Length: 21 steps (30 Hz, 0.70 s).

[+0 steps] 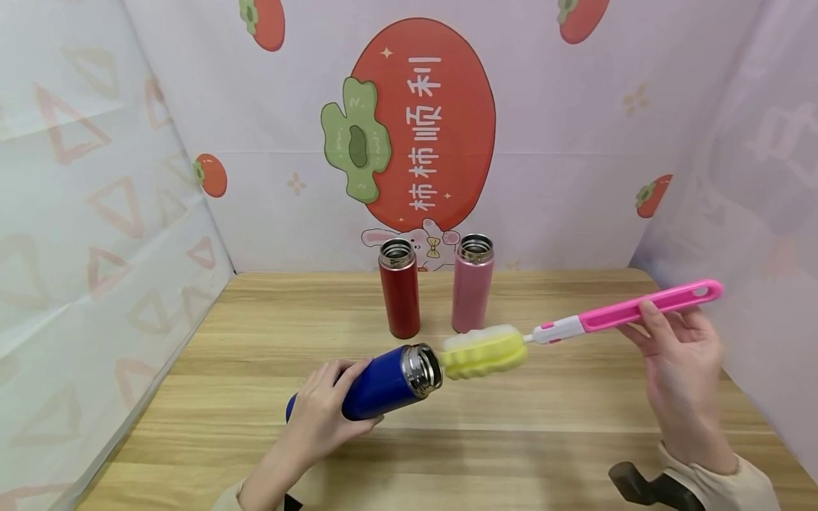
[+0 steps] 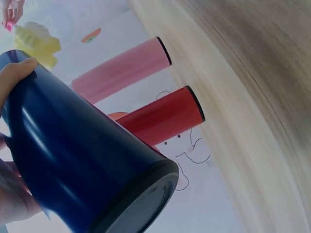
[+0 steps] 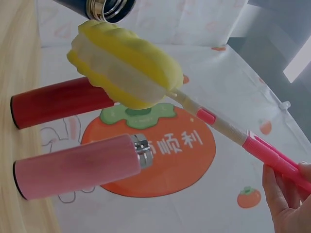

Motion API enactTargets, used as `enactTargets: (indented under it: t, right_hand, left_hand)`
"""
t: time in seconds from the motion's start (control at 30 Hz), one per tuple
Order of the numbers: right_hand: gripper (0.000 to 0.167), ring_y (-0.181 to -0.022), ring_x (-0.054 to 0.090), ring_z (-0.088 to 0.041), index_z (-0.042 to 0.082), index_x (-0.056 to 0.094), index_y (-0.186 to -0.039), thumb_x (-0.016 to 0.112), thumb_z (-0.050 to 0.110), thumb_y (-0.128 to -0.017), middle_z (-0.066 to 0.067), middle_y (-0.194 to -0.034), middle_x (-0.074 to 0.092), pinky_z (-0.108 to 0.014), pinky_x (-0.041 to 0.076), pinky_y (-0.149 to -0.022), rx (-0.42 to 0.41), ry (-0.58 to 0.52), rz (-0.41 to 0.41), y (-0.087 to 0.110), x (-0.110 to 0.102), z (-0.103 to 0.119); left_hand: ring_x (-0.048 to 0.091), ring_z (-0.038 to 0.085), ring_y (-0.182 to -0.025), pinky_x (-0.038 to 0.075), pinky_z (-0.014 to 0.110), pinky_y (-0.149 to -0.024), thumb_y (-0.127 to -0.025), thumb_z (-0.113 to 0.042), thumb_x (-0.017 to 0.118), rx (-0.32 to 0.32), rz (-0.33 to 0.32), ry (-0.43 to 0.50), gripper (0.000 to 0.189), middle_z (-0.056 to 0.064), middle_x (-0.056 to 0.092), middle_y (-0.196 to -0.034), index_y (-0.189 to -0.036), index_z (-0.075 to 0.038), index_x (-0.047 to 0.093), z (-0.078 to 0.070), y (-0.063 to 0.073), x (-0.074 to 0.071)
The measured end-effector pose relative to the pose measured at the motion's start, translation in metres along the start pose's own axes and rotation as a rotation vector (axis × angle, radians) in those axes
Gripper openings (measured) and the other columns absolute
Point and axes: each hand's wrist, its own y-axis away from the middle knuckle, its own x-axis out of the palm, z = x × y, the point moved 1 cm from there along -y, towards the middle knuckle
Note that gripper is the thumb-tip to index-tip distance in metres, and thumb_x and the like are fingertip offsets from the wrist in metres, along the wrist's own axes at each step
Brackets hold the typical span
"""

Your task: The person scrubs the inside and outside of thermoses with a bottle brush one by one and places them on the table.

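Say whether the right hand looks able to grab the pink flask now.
Probably not yet: the right hand holds the sponge bottle brush. Once freed, likely yes; the pink flask stands apart from the red flask.

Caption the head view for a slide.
Left hand holds a tilted blue bottle; right hand, a brush near its mouth.

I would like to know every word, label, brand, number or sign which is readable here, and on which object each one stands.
"柿柿顺利": on the large printed persimmon of the back cloth, turned sideways in the head view.
Faint marks on the base of the blue bottle: too blurred to read.
Pale shapes on the right side cloth: too faint to read.
Red bottle, pink bottle, brush: no readable text.
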Motion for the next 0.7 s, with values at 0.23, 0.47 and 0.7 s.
enactTargets:
  t: [0.23, 0.47, 0.7]
  right_hand:
    - [0.017, -0.069, 0.062, -0.024, -0.010, 0.051, -0.096, 0.050, -0.016, -0.080, -0.017, -0.079, 0.059, -0.036, 0.048, -0.066, 0.034, 0.121, -0.016, 0.000, 0.007, -0.008]
    - [0.016, -0.068, 0.061, -0.022, -0.010, 0.051, -0.095, 0.053, -0.013, -0.080, -0.016, -0.079, 0.058, -0.035, 0.049, -0.066, 0.031, 0.159, -0.032, -0.005, 0.013, -0.013]
    - [0.018, -0.069, 0.062, -0.022, -0.010, 0.051, -0.096, 0.056, -0.010, -0.079, -0.015, -0.080, 0.059, -0.035, 0.050, -0.067, 0.036, 0.153, -0.038, -0.008, 0.020, -0.016]
  left_hand:
    - [0.053, 0.018, -0.084, 0.046, 0.038, -0.070, -0.047, -0.034, 0.083, 0.008, 0.013, 0.013, 0.079, 0.005, 0.056, -0.095, -0.117, -0.012, 0.054, -0.001, -0.001, 0.000]
    - [0.053, 0.020, -0.083, 0.045, 0.039, -0.072, -0.048, -0.034, 0.082, 0.032, 0.021, 0.025, 0.079, 0.006, 0.056, -0.096, -0.118, -0.010, 0.053, -0.002, -0.002, 0.002]
    - [0.053, 0.019, -0.083, 0.045, 0.038, -0.073, -0.047, -0.035, 0.082, 0.059, 0.039, 0.007, 0.080, 0.005, 0.056, -0.098, -0.118, -0.010, 0.054, -0.004, -0.004, 0.003]
